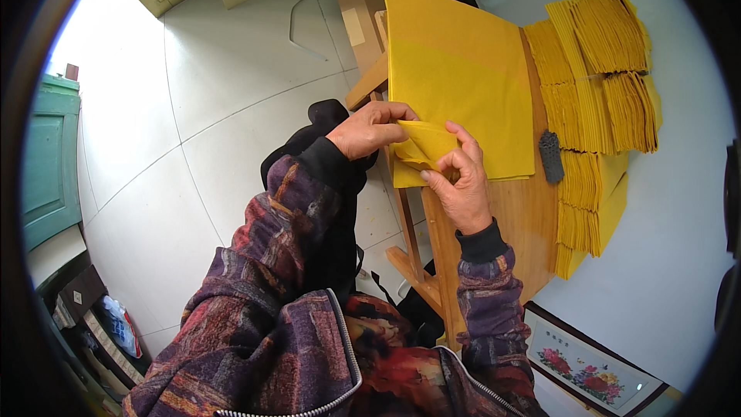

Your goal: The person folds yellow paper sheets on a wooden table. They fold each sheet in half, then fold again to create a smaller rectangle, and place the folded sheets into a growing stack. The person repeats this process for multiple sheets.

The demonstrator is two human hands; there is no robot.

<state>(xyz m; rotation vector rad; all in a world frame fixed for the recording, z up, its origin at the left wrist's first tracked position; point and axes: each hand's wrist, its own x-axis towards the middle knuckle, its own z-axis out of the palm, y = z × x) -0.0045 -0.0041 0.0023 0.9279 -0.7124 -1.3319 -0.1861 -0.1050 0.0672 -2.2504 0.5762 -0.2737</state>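
Both my hands hold a small folded piece of yellow paper (429,139) above the near left corner of a stack of large yellow sheets (463,69). My left hand (373,128) pinches its left edge between thumb and fingers. On its right side, my right hand (463,177) grips the paper, thumb below and fingers bent over it. The folded layers stand slightly apart at the lower side. The stack lies on a wooden table (494,224), its far part a little more orange.
Several bundles of folded yellow paper (594,93) are piled along the table's right side against the wall. A dark grey block-like object (550,157) lies between them and the stack. A cardboard box (356,23) stands beyond the table on the tiled floor (231,147). A framed flower picture (590,363) is at lower right.
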